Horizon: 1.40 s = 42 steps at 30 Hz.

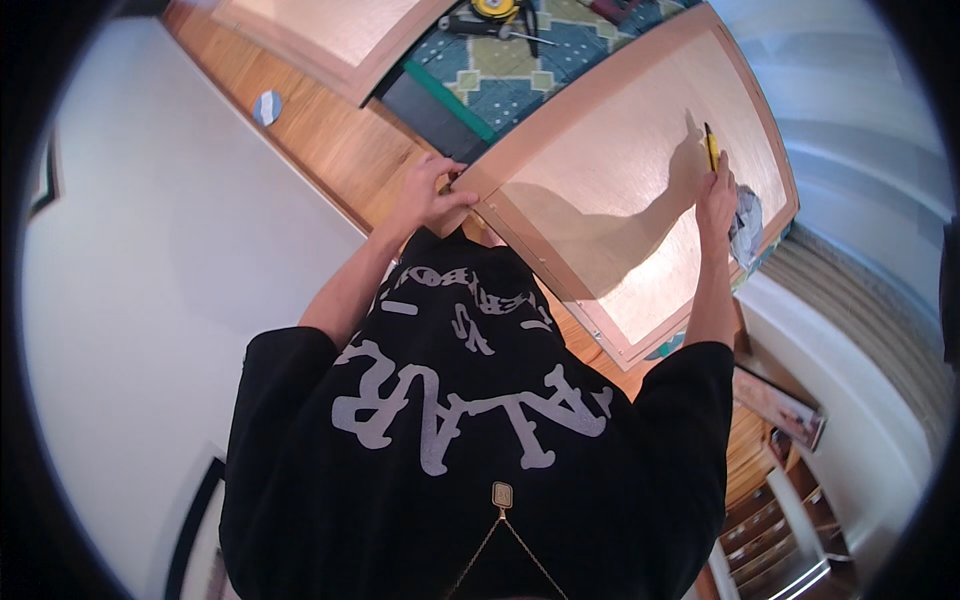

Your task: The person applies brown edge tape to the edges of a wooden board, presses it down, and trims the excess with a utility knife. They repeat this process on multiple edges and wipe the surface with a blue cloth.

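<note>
A framed wooden panel (610,150), pale in the middle with a tan border, lies in front of me to the right. At its near left corner my left hand (437,192) grips the edge, thumb on top and fingers round the side. Over the panel's right part, my right hand (716,205) holds a slim yellow tool with a dark tip (711,147), pointing away from me; its exact kind is unclear. Beside that hand, a crumpled grey cloth (746,226) rests on the panel near its right edge. My right arm casts a shadow across the panel.
Another framed panel (335,35) lies at the far left. A yellow tape measure (497,9) and a screwdriver (495,30) sit on a blue-green patterned cloth (500,75). A small round blue-and-white object (267,108) lies on the wood floor (320,140). Stairs (770,530) show at the lower right.
</note>
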{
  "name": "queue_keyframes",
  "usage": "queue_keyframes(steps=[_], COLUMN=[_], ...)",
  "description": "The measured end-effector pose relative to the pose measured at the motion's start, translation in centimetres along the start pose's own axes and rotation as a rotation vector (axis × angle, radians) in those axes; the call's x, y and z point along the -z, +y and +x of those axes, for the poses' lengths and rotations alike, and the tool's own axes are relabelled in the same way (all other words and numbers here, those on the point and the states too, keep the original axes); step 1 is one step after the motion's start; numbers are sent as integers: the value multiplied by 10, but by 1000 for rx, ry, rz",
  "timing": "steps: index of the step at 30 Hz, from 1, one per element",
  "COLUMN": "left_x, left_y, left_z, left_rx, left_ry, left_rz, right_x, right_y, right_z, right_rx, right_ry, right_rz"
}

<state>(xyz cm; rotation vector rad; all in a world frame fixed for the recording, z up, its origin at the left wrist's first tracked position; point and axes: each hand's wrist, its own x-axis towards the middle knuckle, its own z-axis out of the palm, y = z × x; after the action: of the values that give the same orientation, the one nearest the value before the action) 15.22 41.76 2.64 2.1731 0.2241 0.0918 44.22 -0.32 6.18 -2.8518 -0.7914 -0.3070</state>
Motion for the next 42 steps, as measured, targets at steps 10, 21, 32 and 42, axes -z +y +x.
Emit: queue_keyframes(steps=[10, 21, 32, 42], left_x=[-15, -23, -22, -21], left_y=[0, 10, 3, 6], left_z=[-42, -55, -51, -51], left_rx=[462, 492, 445, 438], left_ry=[74, 108, 91, 94], left_rz=[-126, -494, -628, -685], right_x=[55, 36, 22, 24], right_y=[-254, -302, -302, -302], right_z=[-50, -110, -121, -121], right_rx=[-254, 115, 193, 143], right_ry=[-604, -478, -352, -456], right_rz=[743, 786, 683, 668])
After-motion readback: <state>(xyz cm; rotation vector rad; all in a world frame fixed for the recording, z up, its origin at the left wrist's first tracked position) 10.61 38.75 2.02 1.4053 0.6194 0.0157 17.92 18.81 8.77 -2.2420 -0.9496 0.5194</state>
